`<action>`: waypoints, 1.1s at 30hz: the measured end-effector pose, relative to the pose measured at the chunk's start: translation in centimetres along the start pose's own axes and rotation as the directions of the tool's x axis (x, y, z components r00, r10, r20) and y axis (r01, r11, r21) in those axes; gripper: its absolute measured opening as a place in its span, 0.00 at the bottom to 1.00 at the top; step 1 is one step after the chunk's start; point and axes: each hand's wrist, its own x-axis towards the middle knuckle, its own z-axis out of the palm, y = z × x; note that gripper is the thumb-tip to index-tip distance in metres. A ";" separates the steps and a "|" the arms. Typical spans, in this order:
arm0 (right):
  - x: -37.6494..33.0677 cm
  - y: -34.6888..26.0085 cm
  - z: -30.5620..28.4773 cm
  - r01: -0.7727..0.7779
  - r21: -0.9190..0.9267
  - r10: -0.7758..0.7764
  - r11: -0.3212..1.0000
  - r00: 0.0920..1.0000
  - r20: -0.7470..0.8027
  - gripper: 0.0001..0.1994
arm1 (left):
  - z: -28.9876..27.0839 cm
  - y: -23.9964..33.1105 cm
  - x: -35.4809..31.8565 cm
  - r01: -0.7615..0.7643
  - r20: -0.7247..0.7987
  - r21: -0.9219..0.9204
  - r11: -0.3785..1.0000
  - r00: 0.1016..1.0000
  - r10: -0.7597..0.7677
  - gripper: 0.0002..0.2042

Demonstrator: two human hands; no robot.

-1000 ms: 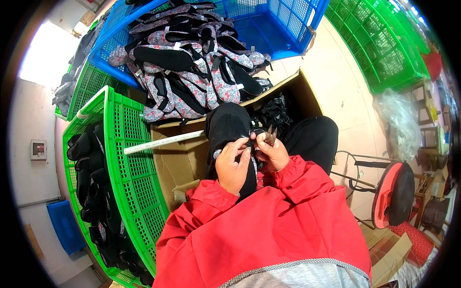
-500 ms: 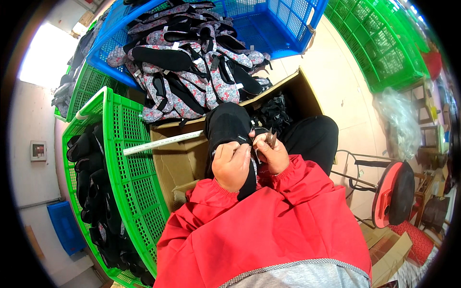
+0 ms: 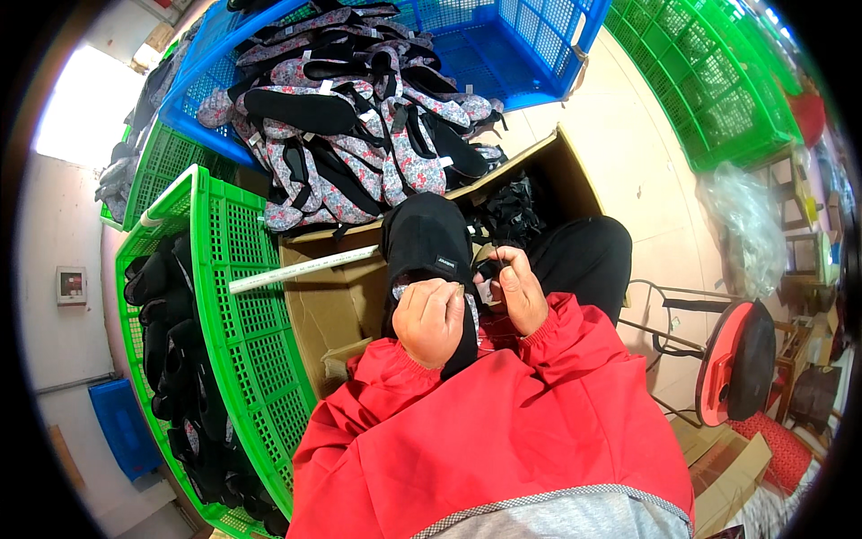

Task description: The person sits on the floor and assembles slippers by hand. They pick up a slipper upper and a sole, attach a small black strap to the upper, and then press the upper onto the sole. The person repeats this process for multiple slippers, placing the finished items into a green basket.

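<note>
A black slipper (image 3: 437, 266) with a small dark label and patterned lining lies over my left knee. My left hand (image 3: 433, 323) is closed at its near edge, fingertips pinched against the fabric. To the right, my right hand (image 3: 517, 286) is curled, with thumb and forefinger close together. Something dark and pale shows in its grip, too small and hidden to name. Flower-patterned slippers (image 3: 337, 112) with black soles are heaped at the far side, spilling from a blue crate (image 3: 539, 45).
Beyond my knees stands an open cardboard box (image 3: 316, 314) holding black scraps (image 3: 510, 211). A white pipe (image 3: 305, 269) crosses its left part. The green crate (image 3: 256, 341) at left holds black slippers (image 3: 180, 350). A round stool (image 3: 732, 364) lies at right, near a plastic bag (image 3: 745, 229).
My right hand has moved a little to the right, away from my left hand. The pointed metal tool that showed in it is now not clearly visible. The slipper's label shows more fully.
</note>
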 end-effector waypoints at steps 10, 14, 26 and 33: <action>-0.1 -0.3 0.5 0.121 -0.156 -0.113 0.980 0.992 0.059 0.15 | -0.4 0.1 -0.3 -0.043 0.015 -0.008 0.999 0.999 0.043 0.09; 0.0 0.1 0.4 0.168 -0.283 -0.156 0.944 0.986 0.064 0.13 | -0.2 -0.1 -0.4 -0.050 0.020 -0.008 0.999 0.999 0.051 0.10; 0.2 -1.0 0.9 0.138 -0.355 -0.126 0.925 0.990 0.059 0.12 | 0.1 -0.1 -0.6 -0.045 0.032 -0.004 0.999 0.998 0.045 0.08; 0.5 -1.0 1.0 0.186 -0.387 -0.172 0.903 0.983 0.071 0.12 | 0.1 0.0 -0.4 -0.048 0.052 -0.013 0.999 0.997 0.049 0.08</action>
